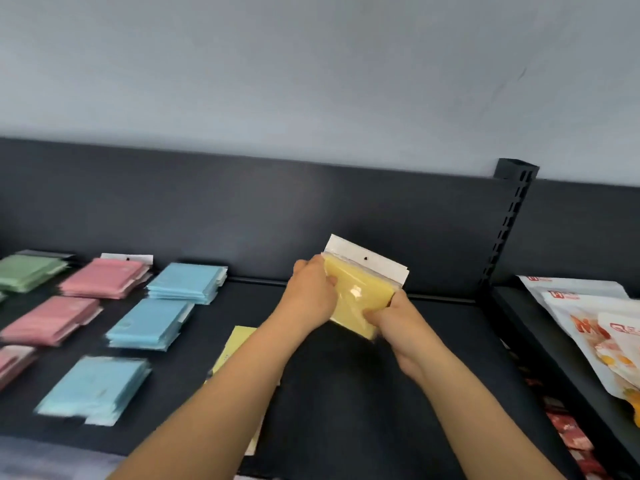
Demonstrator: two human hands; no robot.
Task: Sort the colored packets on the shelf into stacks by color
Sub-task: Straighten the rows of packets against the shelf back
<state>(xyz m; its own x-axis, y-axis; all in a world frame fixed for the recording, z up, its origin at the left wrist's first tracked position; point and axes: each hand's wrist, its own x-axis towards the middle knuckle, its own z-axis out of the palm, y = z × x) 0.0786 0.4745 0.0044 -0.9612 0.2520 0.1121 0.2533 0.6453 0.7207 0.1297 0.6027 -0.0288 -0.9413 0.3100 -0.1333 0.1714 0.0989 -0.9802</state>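
Both hands hold a bundle of yellow packets (356,292) with white header cards above the dark shelf (363,393). My left hand (310,292) grips its left edge; my right hand (393,318) grips its lower right corner. More yellow packets (233,344) lie flat on the shelf, partly hidden under my left forearm. Left of them sit three blue stacks (188,282) (149,323) (93,388). Further left are pink stacks (104,277) (50,320) (14,362). A green stack (29,271) lies at the far left back.
A dark back panel (277,216) runs behind the shelf. A slotted upright post (509,223) divides it from the neighbouring shelf on the right, where white snack bags (595,323) lie. Red packets (571,434) show on a lower level at the right.
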